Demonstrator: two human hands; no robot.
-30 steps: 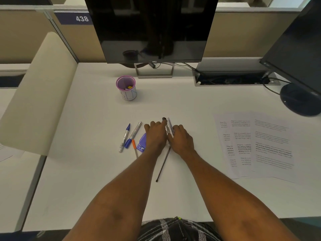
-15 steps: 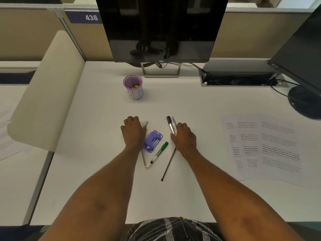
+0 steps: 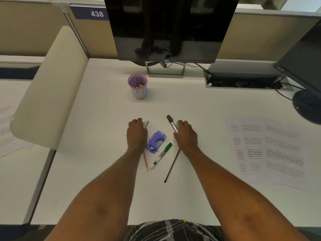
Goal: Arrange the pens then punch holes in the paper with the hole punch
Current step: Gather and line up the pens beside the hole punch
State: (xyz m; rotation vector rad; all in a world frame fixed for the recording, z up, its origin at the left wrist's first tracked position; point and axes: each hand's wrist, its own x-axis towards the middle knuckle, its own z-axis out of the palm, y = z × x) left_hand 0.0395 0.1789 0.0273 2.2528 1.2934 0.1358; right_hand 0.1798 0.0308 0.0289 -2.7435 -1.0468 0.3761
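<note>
Pens beneath hands — hole punch between.

Office, open-plan cubicle. We logged a white desk, tan fabric partitions carrying a number plate reading 438, a dark Dell monitor on a metal stand, a second monitor at the right, a cable trough at the desk's rear edge, a purple mesh pen cup, printed sheets, and a cream side screen closing off the neighbouring desk.
</note>
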